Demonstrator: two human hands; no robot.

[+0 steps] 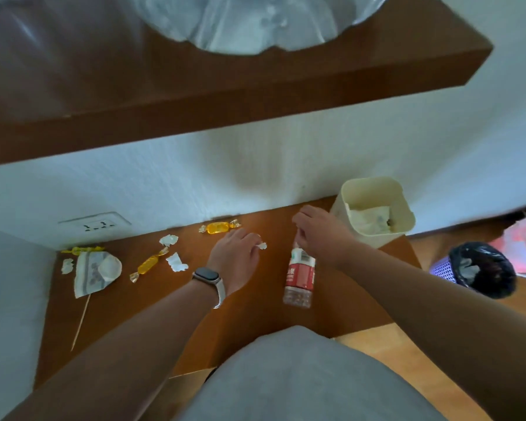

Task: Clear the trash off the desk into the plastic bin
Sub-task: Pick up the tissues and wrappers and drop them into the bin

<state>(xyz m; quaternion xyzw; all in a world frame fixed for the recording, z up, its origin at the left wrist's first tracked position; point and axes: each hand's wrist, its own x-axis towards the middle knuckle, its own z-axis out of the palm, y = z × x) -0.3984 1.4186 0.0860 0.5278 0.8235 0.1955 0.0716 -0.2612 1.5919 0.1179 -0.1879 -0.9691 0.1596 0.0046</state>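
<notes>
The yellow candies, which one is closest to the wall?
The yellow candy at the back of the desk, just beyond the left hand. The other yellow candy lies nearer the front, further left among white paper scraps.

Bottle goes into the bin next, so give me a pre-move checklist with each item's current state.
1. Right hand gripping the bottle by its neck: ok.
2. Bottle lifted off the desk: cannot tell.
3. Cream bin upright, mouth open: ok.
4. Room in the bin: ok, only crumpled paper at the bottom.
5. Left hand out of the bottle's path: ok, it pinches a paper scrap.
6. Bottle cap on: cannot tell.
</notes>
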